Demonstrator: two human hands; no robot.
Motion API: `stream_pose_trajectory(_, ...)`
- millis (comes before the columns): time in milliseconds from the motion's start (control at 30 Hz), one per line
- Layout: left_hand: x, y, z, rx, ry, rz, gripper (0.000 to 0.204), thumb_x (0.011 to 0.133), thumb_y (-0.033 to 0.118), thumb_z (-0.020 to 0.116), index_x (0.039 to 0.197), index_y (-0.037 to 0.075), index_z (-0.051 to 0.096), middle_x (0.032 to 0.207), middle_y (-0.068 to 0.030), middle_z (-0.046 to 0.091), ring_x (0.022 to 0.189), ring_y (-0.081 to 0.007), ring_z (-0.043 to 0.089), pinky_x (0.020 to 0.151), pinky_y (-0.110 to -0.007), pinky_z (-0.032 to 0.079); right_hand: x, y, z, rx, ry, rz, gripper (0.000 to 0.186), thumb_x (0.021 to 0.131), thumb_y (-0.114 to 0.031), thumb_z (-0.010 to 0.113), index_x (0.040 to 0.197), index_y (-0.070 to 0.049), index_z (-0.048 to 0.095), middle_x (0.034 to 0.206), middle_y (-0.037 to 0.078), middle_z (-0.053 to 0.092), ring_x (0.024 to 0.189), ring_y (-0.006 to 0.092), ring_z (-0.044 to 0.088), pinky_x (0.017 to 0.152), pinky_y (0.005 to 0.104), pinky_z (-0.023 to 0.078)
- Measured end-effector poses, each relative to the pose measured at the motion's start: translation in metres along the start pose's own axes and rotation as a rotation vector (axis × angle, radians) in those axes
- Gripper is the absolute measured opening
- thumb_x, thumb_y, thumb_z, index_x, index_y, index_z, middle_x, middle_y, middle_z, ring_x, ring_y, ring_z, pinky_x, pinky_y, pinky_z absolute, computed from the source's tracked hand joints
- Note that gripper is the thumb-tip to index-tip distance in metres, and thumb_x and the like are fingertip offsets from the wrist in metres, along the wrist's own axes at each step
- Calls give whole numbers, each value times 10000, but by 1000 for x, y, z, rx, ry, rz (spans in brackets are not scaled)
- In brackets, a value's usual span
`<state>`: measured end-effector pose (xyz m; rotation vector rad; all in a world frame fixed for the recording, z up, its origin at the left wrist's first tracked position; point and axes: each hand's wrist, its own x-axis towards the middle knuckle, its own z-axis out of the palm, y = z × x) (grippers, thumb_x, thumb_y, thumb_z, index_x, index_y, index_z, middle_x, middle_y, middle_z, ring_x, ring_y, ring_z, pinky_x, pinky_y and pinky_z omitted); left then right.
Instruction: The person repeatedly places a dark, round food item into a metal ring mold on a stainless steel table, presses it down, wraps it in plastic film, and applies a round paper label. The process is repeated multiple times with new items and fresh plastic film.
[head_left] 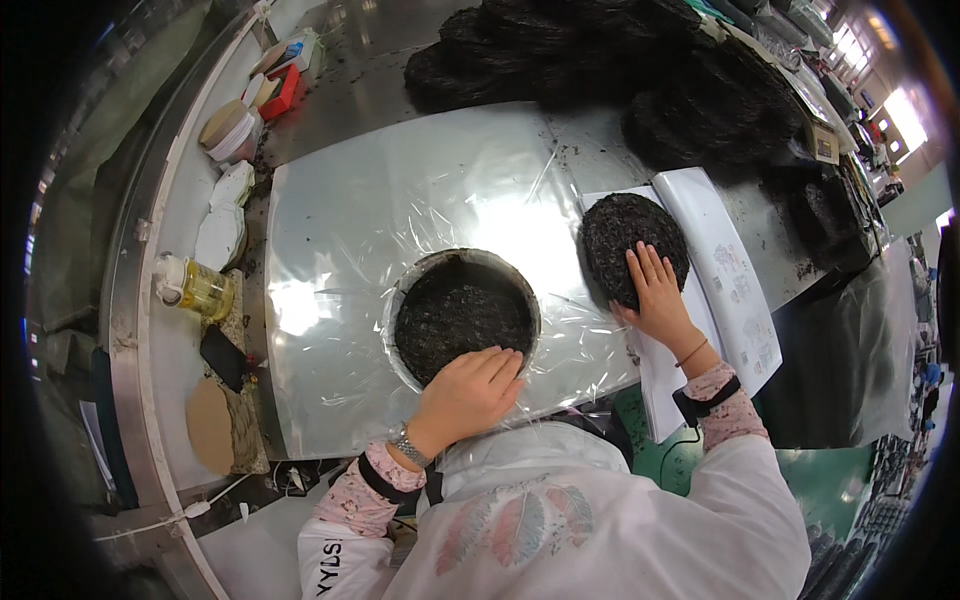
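Note:
My left hand (pixel 470 395) lies over the near rim of a round, pale-walled ring (pixel 393 345). Its fingers are stretched out side by side, their tips at the dark, fibrous layer (pixel 460 315) inside, which looks like dried seaweed. The palm's underside is hidden. To the right, my right hand (pixel 660 295) rests on the near right part of a flat, round black cake (pixel 625 230) of similar rough stuff. Its fingers lie extended on the cake's top, with the thumb at the near edge. The cake sits on white printed paper sheets (pixel 725 270).
Clear plastic film (pixel 340 230) covers the metal table under the ring. Large heaps of black round cakes (pixel 560 50) stand at the back. Along the left edge are a yellowish jar (pixel 205 288), a red box (pixel 280 92), a brown oval piece (pixel 208 425) and a black flat object (pixel 223 357).

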<state>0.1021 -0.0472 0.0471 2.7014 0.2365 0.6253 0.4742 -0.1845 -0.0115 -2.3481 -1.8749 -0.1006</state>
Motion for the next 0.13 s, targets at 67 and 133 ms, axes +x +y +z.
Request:
stream_pose_trajectory(67,-5,0,0,-5,8,-11,324,940,215,703,1173,-10,723,1173,-141,744,1077,-302,714,951,-399,569,3,19,11,53,16,-18,1058,801,-318,853,1641,-70,260,1690,195,279,1577,398,227,1252,583,222)
stream_pose_trajectory(133,-7,-3,-4,-79,20,-10,308,941,209,712,1184,22,728,1180,-144,744,1090,-305,712,957,-385,566,16,41,2,617,200,87,1038,826,-356,832,1644,-76,258,1707,172,261,1587,390,209,1269,577,205)
